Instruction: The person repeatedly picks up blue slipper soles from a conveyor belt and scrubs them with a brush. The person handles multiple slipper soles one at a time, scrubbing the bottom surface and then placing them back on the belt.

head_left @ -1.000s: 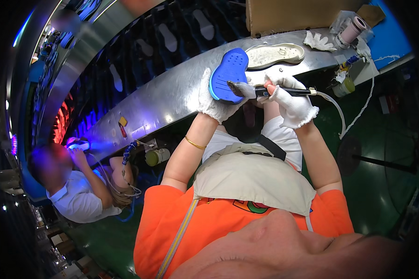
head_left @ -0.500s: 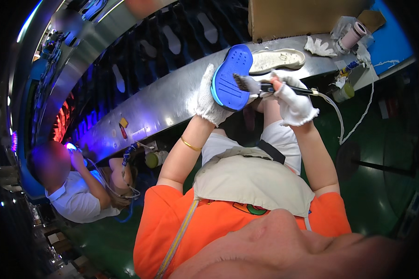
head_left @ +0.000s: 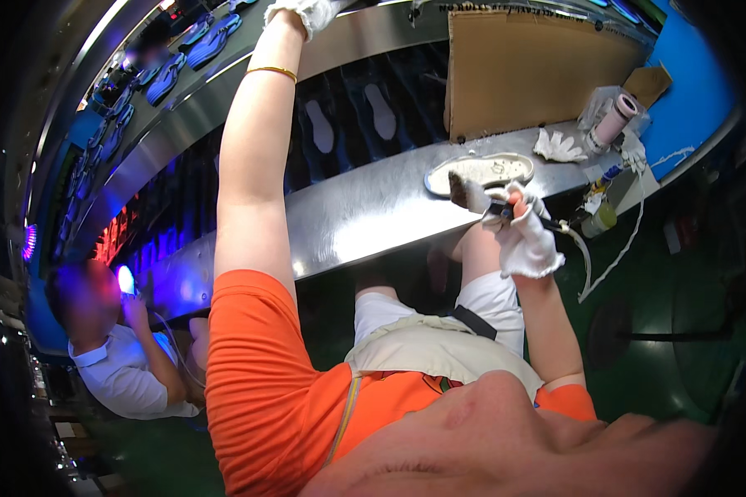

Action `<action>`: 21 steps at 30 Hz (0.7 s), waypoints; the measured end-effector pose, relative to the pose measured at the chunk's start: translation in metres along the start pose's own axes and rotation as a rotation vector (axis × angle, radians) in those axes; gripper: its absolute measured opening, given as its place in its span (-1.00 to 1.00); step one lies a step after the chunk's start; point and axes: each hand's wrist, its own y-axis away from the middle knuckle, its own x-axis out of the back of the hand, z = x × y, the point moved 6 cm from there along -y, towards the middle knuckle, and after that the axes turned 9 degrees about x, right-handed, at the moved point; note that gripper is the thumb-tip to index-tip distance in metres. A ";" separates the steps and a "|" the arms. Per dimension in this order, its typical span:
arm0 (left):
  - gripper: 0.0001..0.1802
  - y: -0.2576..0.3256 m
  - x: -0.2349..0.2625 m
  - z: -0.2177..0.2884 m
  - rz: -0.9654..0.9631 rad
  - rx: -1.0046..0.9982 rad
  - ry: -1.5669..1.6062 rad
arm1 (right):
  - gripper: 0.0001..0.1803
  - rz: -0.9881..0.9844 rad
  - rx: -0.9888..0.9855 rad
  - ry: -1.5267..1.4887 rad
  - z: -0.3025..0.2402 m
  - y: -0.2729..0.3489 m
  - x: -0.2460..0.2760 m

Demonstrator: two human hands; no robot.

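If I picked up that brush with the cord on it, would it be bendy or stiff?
The brush probably has a stiff handle, which looks straight where it shows in the right hand. Its dark-tipped bristles might bend if pushed, since they form a tuft. The pale cord looks thin and hangs in a loop, so it would likely flop about.

orange short-sleeved shirt [head_left: 261, 373] | beige apron [head_left: 414, 341] | white shorts [head_left: 499, 300] | gold bangle [head_left: 272, 72] | white knit gloves [head_left: 529, 248]

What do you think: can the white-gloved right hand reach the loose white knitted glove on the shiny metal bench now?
Probably yes: nothing visible stands between the right hand and the loose glove, which lies a little beyond it. However, that hand holds a black-handled brush, which may hinder grasping.
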 end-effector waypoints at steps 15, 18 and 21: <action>-0.20 0.033 0.183 -0.092 0.154 0.562 -0.991 | -0.88 -0.099 -0.129 0.125 0.039 -0.013 0.018; -0.27 0.046 0.174 -0.060 0.024 0.525 -0.979 | -0.87 -0.117 -0.100 0.187 0.039 -0.013 0.014; -0.24 0.046 0.179 -0.047 0.023 0.502 -0.597 | -0.84 -0.131 -0.106 0.254 0.039 -0.011 0.008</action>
